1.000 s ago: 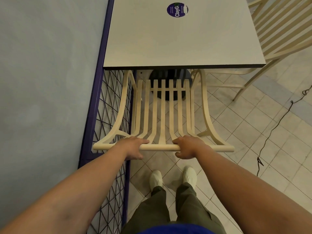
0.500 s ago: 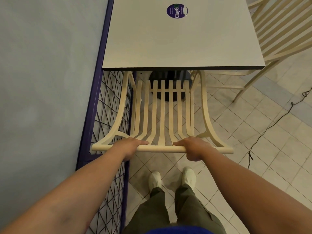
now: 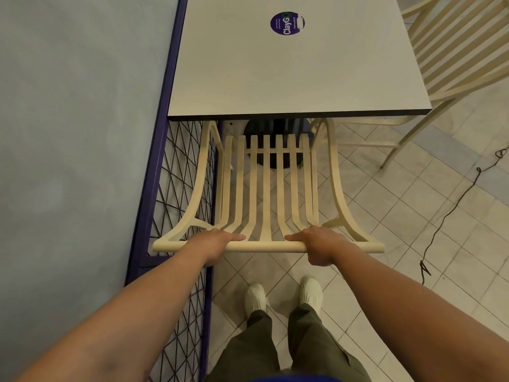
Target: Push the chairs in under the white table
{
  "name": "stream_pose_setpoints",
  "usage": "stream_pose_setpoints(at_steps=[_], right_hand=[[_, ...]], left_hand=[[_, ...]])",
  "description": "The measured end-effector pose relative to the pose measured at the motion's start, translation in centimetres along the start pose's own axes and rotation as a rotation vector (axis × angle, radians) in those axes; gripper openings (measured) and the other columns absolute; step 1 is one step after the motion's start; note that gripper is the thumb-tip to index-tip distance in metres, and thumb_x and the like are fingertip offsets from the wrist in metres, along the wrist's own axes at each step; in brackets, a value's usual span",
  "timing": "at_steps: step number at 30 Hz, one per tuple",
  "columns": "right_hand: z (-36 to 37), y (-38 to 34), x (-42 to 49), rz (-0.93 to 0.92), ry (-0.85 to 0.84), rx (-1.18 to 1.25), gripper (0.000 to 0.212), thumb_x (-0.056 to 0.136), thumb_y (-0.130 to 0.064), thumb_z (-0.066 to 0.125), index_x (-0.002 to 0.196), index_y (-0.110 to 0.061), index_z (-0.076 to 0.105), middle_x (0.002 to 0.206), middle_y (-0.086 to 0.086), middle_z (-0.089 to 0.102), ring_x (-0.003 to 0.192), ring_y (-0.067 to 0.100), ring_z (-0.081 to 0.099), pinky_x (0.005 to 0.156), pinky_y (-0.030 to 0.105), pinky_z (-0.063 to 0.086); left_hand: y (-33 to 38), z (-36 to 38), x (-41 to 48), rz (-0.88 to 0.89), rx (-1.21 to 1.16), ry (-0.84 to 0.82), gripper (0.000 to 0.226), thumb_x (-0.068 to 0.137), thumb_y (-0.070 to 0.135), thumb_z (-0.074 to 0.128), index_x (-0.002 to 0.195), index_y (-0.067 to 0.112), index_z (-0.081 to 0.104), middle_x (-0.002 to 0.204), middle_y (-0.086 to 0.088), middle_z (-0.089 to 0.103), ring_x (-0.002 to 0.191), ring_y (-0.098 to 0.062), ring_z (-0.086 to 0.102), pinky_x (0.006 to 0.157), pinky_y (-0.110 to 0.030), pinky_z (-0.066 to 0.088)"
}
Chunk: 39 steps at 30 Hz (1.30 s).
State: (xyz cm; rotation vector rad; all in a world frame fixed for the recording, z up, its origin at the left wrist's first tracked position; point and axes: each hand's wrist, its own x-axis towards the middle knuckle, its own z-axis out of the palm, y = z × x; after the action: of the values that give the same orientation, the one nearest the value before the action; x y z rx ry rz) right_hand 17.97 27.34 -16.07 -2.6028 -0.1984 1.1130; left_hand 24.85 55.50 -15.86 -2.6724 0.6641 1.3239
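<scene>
Both hands grip the top rail of the chair (image 3: 265, 188): left hand (image 3: 213, 244) and right hand (image 3: 321, 245), fingers curled shut around it. Since a second ago the chair has barely crept forward; its seat sits under the near edge of the desk (image 3: 289, 78). A second chair (image 3: 454, 59) waits at the right edge.
</scene>
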Motion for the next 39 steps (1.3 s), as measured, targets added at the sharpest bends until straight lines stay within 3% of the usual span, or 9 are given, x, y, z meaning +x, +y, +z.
stream_pose_setpoints(at_steps=[6,9,12,15,18,21,25,31,39], right_hand=[[-0.2,0.2,0.3,0.013,-0.01,0.004,0.076,0.085,-0.005,0.064,0.146,-0.043,0.041,0.114,-0.003,0.057,0.096,0.017,0.055,0.091,0.037,0.051],[0.0,0.2,0.6,0.001,-0.022,0.015,0.071,0.081,-0.01,0.067,0.142,-0.04,0.047,0.119,-0.004,0.06,0.099,0.017,0.057,0.091,0.038,0.051],[0.1,-0.1,0.5,-0.011,-0.016,0.047,0.057,0.084,-0.033,0.071,0.138,-0.034,0.052,0.123,-0.003,0.062,0.102,0.017,0.059,0.093,0.041,0.051],[-0.3,-0.4,0.2,0.012,-0.028,0.102,0.064,0.084,-0.054,0.067,0.141,-0.03,0.05,0.13,0.0,0.061,0.108,0.019,0.059,0.096,0.041,0.049],[-0.9,-0.3,0.0,0.067,-0.041,0.167,0.082,0.081,-0.067,0.063,0.15,-0.028,0.039,0.147,0.002,0.049,0.127,0.024,0.05,0.106,0.042,0.041],[-2.0,0.1,-0.1,0.096,-0.045,0.19,0.083,0.085,-0.071,0.054,0.152,-0.027,0.035,0.158,0.003,0.036,0.143,0.025,0.034,0.114,0.044,0.029],[-3.1,1.3,0.0,0.114,-0.024,0.173,0.074,0.091,-0.069,0.046,0.15,-0.026,0.04,0.157,0.002,0.038,0.143,0.024,0.035,0.115,0.044,0.029],[-5.5,4.3,2.1,0.045,-0.062,0.103,0.068,0.093,-0.063,0.048,0.148,-0.023,0.042,0.154,0.003,0.042,0.139,0.024,0.04,0.112,0.043,0.033],[-11.7,10.6,4.2,-0.274,-0.153,-0.201,0.067,0.097,-0.061,0.041,0.151,-0.02,0.039,0.157,0.004,0.038,0.144,0.025,0.033,0.115,0.039,0.028]], left_hand=[[0.2,0.1,-0.3,0.004,-0.014,0.025,0.084,0.091,0.006,0.058,0.145,0.063,0.026,0.115,0.003,0.053,0.097,-0.019,0.053,0.082,-0.039,0.051],[0.3,-0.1,-0.4,0.01,-0.034,0.022,0.073,0.092,0.023,0.059,0.147,0.059,0.028,0.127,0.003,0.055,0.107,-0.019,0.055,0.086,-0.037,0.049],[0.7,-0.4,-0.8,0.038,-0.066,0.001,0.07,0.087,0.053,0.062,0.15,0.052,0.03,0.135,0.005,0.054,0.114,-0.018,0.054,0.093,-0.04,0.046],[1.7,-1.1,-1.1,0.107,-0.182,-0.025,0.071,0.086,0.064,0.06,0.15,0.044,0.036,0.138,0.005,0.053,0.118,-0.017,0.052,0.093,-0.036,0.043],[2.8,-1.8,-0.9,0.138,-0.281,-0.044,0.068,0.09,0.067,0.053,0.15,0.039,0.04,0.146,0.001,0.049,0.126,-0.02,0.049,0.102,-0.039,0.041],[3.6,-2.4,-0.3,0.139,-0.273,-0.061,0.065,0.094,0.068,0.044,0.15,0.035,0.041,0.154,-0.003,0.042,0.136,-0.024,0.043,0.106,-0.04,0.036],[4.7,-3.2,0.5,0.124,-0.305,-0.051,0.063,0.096,0.067,0.041,0.15,0.035,0.042,0.156,-0.003,0.04,0.138,-0.025,0.04,0.108,-0.041,0.035],[7.5,-4.1,1.9,0.052,-0.419,-0.022,0.061,0.098,0.06,0.045,0.151,0.03,0.041,0.159,-0.002,0.036,0.143,-0.025,0.035,0.114,-0.042,0.031],[16.8,-3.5,2.7,-0.317,-0.699,0.208,0.061,0.094,0.066,0.045,0.145,0.033,0.047,0.154,-0.002,0.043,0.135,-0.026,0.044,0.105,-0.041,0.04]])
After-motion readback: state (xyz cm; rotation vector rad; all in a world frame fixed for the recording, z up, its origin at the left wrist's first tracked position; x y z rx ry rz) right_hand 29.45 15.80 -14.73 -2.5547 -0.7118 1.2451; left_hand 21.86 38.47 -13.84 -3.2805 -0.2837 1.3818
